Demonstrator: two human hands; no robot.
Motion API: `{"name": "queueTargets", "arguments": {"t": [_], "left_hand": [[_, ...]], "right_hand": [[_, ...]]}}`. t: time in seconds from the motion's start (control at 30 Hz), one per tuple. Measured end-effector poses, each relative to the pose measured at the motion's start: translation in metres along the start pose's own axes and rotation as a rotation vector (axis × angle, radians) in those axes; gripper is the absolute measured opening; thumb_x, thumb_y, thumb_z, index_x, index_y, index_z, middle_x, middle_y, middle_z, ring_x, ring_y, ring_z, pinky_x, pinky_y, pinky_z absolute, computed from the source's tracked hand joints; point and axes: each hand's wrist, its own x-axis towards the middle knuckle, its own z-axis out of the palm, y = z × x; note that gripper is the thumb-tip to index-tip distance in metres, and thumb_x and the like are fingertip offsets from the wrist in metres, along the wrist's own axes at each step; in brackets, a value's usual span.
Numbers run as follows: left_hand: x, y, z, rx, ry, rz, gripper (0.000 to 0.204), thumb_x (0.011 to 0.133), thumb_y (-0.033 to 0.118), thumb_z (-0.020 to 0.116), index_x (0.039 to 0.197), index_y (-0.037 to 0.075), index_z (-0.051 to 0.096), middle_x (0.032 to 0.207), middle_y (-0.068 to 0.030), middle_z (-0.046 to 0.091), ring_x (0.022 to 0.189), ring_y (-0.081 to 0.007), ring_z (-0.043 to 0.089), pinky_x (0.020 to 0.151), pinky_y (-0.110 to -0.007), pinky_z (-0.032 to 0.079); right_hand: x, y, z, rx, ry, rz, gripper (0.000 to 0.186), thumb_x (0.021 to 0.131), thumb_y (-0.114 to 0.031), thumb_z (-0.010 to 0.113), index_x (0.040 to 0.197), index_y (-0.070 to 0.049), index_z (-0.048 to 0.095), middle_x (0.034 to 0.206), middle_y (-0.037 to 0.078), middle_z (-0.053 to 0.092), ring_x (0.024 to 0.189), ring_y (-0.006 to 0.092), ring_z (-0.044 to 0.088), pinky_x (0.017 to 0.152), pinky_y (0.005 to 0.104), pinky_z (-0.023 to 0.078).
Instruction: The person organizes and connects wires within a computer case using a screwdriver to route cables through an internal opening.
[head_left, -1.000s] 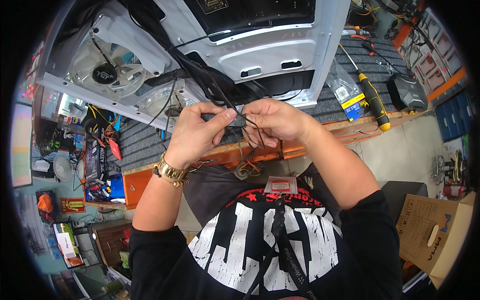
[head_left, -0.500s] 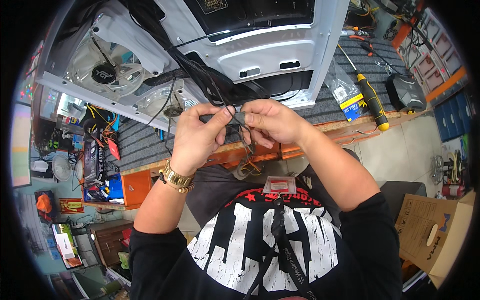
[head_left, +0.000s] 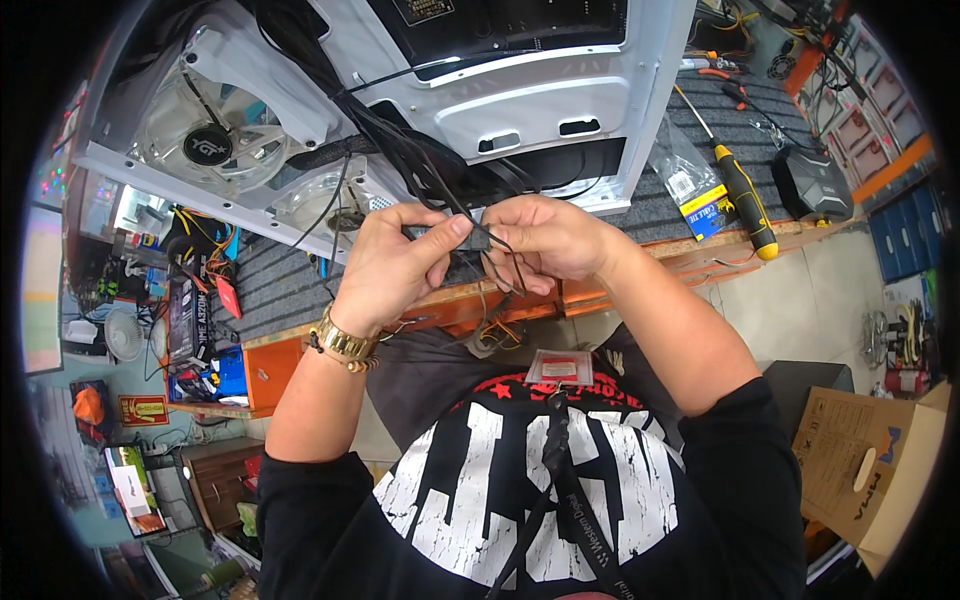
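Note:
In front of the white computer case (head_left: 530, 110), my left hand (head_left: 398, 262) and my right hand (head_left: 548, 242) meet, thumbs and fingers pinched. Between them is a small dark cable connector (head_left: 479, 241). My left thumb and forefinger grip its left side. The right thumb and fingers press on a thin black cable (head_left: 503, 249) at the other side, its exact end hidden by the fingers. Loose strands hang below both hands. A thick bundle of black cables (head_left: 400, 150) runs down inside the case toward them. Two clear fans, one a transparent case fan (head_left: 208, 147), sit at its left.
The case stands on a grey ribbed mat (head_left: 275, 290) over a wooden bench. At the right lie a yellow-black screwdriver (head_left: 738, 190), a bag of cable ties (head_left: 700, 208) and a black box-shaped device (head_left: 812, 185). A cardboard box (head_left: 850, 460) stands lower right.
Both hands stay close together in front of the case. The dark connector between the thumbs shows more plainly now, and the thin cable has shifted at my right fingers.

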Motion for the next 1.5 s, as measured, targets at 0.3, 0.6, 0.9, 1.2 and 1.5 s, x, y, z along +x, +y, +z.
{"name": "queueTargets", "arguments": {"t": [0.3,0.6,0.9,1.2,1.5], "left_hand": [[-0.005,-0.004,0.012,-0.111,0.078,0.057,0.031,0.105,0.028,0.083,0.096,0.003,0.067,0.059,-0.0015,0.058,0.043,-0.0065,0.045,0.040,-0.025,0.028],[-0.010,0.008,0.011,0.040,0.102,0.036,0.032,0.107,0.031,0.080,0.093,0.003,0.070,0.060,-0.0013,0.060,0.044,-0.0067,0.049,0.040,-0.025,0.033],[-0.014,-0.006,-0.006,-0.123,-0.006,0.051,0.024,0.106,0.024,0.079,0.102,0.001,0.076,0.074,-0.0055,0.070,0.049,-0.0078,0.057,0.042,-0.023,0.039],[-0.010,-0.015,0.019,0.394,0.263,0.545,0.027,0.104,0.022,0.080,0.096,-0.004,0.076,0.076,-0.0018,0.069,0.067,-0.0069,0.056,0.063,-0.027,0.046],[-0.006,-0.013,0.009,0.395,0.177,0.475,0.027,0.103,0.022,0.080,0.102,-0.005,0.081,0.087,-0.0081,0.079,0.081,-0.0126,0.066,0.078,-0.032,0.052]], "right_hand": [[-0.003,0.003,0.005,-0.105,0.059,-0.054,0.032,0.118,-0.032,0.058,0.101,-0.006,0.064,0.084,0.010,0.075,0.048,0.0118,0.060,0.042,0.0249,0.041],[-0.004,0.003,0.007,-0.017,0.045,-0.057,0.028,0.119,-0.030,0.057,0.105,-0.006,0.065,0.085,0.010,0.076,0.049,0.0109,0.062,0.041,0.0247,0.041],[-0.006,0.007,0.028,-0.181,0.190,-0.108,0.027,0.120,-0.026,0.051,0.105,-0.006,0.060,0.077,0.006,0.066,0.049,0.0104,0.056,0.043,0.0236,0.041],[0.008,0.032,0.044,-0.458,0.551,-0.347,0.031,0.119,-0.023,0.055,0.094,-0.005,0.056,0.068,0.001,0.054,0.061,0.0125,0.048,0.058,0.0337,0.043],[0.008,0.029,0.037,-0.470,0.463,-0.285,0.028,0.121,-0.023,0.050,0.099,-0.008,0.054,0.070,-0.006,0.043,0.061,0.0054,0.040,0.056,0.0263,0.035]]}}
